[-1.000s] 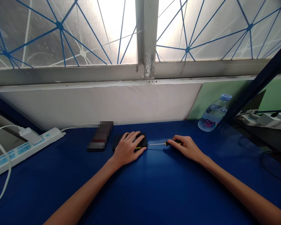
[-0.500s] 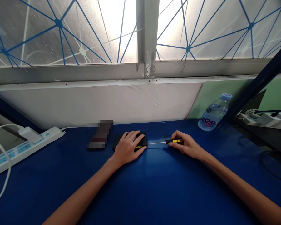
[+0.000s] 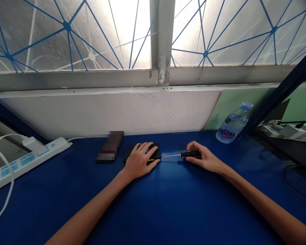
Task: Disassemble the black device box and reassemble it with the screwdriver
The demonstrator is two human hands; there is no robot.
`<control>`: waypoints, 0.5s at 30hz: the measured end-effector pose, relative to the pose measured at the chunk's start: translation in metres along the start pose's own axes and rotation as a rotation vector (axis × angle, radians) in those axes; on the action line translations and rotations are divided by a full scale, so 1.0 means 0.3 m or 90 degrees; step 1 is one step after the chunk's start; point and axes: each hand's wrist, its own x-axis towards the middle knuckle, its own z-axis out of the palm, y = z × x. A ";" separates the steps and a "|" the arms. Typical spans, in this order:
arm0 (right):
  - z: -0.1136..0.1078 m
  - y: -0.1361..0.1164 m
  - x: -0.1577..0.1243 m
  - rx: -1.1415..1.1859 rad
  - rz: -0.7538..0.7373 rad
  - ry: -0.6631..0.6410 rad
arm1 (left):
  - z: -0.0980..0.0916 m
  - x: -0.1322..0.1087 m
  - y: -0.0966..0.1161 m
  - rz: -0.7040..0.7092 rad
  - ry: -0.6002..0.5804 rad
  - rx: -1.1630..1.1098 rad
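Observation:
My left hand (image 3: 140, 161) lies over a black box (image 3: 156, 152) with a bit of yellow on it, gripping it against the blue table, thumb along the near edge and fingers across the top. Much of the box is hidden beneath the palm. To its right, my right hand (image 3: 206, 158) pinches the handle of a screwdriver (image 3: 191, 154) between thumb and fingers. The screwdriver lies level, its thin metal shaft pointing left. Its tip meets the right end of the box; whether it sits in a screw is too small to see.
A pixelated dark flat object (image 3: 109, 148) lies left of the box. On the far left stands a white power strip (image 3: 30, 163) with a plug and cable. A water bottle (image 3: 231, 124) stands back right by a dark blue post (image 3: 272, 98). Behind the blue table (image 3: 153, 211) rises a wall.
The screwdriver handle has turned in my right fingers: its yellow patches no longer show on the near side. My left hand and the box have stayed put. The view has shifted slightly.

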 end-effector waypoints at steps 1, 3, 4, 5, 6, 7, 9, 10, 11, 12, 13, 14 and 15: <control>-0.001 0.006 0.001 0.031 0.012 -0.007 | 0.000 0.000 0.000 0.000 0.001 0.000; 0.000 0.016 0.003 0.072 0.033 -0.011 | -0.001 0.001 0.001 0.000 0.004 0.000; 0.002 0.020 0.004 0.081 0.038 -0.009 | -0.002 0.002 0.001 0.000 0.005 -0.001; 0.004 0.022 0.005 0.079 0.040 -0.006 | -0.003 0.002 0.001 0.000 0.006 -0.001; 0.006 0.023 0.005 0.067 0.040 0.001 | -0.003 0.002 0.001 -0.001 0.006 -0.001; 0.008 0.022 0.006 0.043 0.038 0.011 | -0.004 0.002 0.001 -0.001 0.004 -0.002; 0.011 0.018 0.008 -0.032 0.027 0.041 | -0.004 0.002 0.001 0.000 0.002 -0.004; 0.012 0.015 0.009 -0.073 0.019 0.057 | -0.003 0.001 0.001 0.001 0.001 -0.006; 0.012 0.012 0.009 -0.109 0.009 0.067 | -0.003 0.000 0.001 0.002 0.000 -0.007; 0.011 0.010 0.009 -0.136 0.000 0.070 | -0.003 0.000 0.001 0.002 0.000 -0.008; 0.008 0.009 0.009 -0.152 -0.009 0.066 | -0.003 -0.001 0.001 0.003 -0.002 -0.008; 0.004 0.009 0.009 -0.157 -0.015 0.054 | -0.004 -0.001 0.001 0.003 -0.003 -0.008; -0.001 0.010 0.008 -0.155 -0.021 0.039 | -0.004 -0.001 0.001 0.003 -0.003 -0.008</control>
